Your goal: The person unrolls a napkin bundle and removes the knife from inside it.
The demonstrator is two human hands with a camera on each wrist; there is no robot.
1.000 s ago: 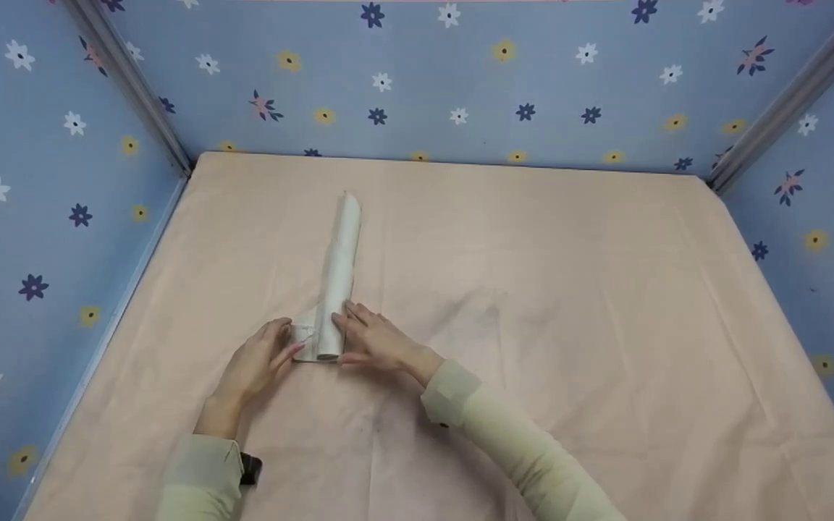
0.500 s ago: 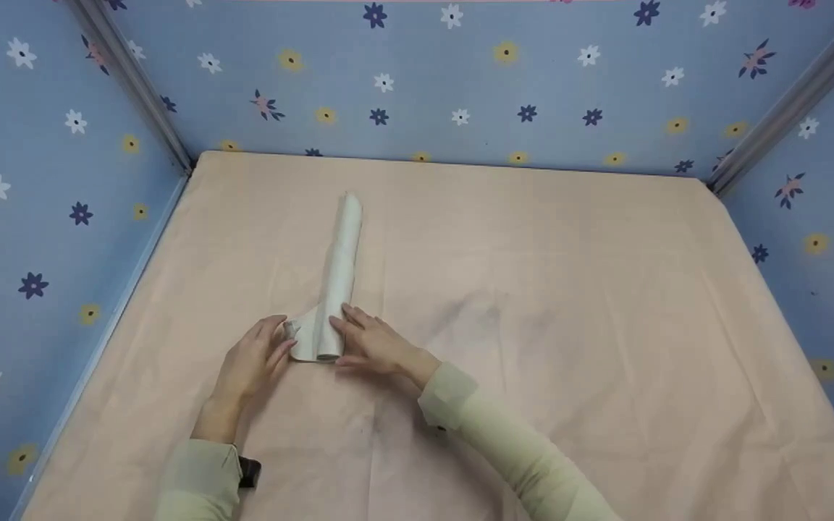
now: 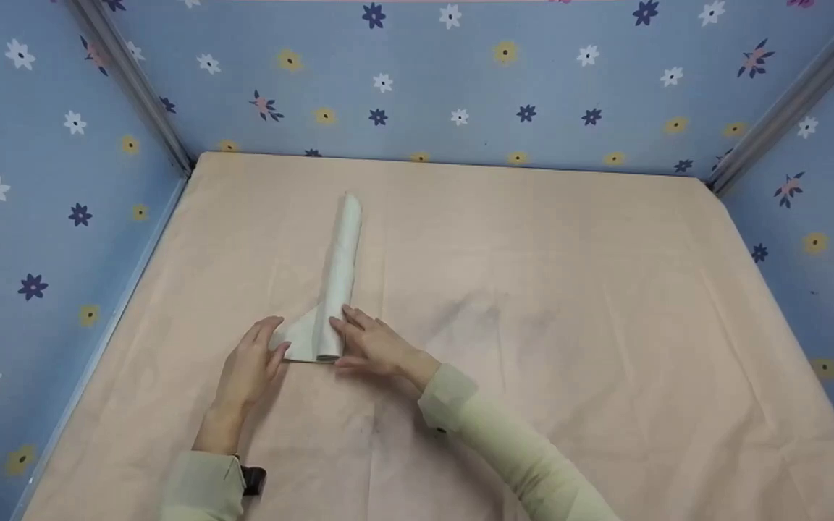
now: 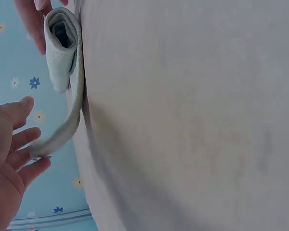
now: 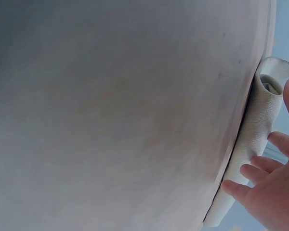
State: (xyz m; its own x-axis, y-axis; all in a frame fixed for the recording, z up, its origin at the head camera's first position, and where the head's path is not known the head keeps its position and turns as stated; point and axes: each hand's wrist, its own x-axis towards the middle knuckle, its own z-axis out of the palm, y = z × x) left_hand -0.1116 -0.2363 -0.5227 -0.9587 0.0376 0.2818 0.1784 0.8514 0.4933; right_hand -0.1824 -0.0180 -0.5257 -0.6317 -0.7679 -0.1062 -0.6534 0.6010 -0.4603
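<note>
A pale, rolled-up towel (image 3: 343, 268) lies lengthwise on the left half of the table, its spiral end facing me. From its near end a loose triangular flap (image 3: 301, 339) reaches left. My left hand (image 3: 247, 369) holds the flap's tip with its fingers; in the left wrist view the flap (image 4: 62, 132) curves up off the cloth to those fingers, while the thumb stands apart. Against the roll's right side rests my right hand (image 3: 381, 344). In the right wrist view its spread, fairly straight fingers (image 5: 236, 190) touch the towel's side.
A creased pinkish-beige cloth (image 3: 569, 304) covers the table. Blue flowered panels (image 3: 417, 79) stand at the back and both sides, with grey metal posts (image 3: 135, 87) in the corners. A black strap-like piece (image 3: 253, 480) sits at the left cuff.
The flap's corner, folded over with a printed label showing a second ago, has been turned out to the left. My left hand has shifted slightly left; the right hand has barely moved.
</note>
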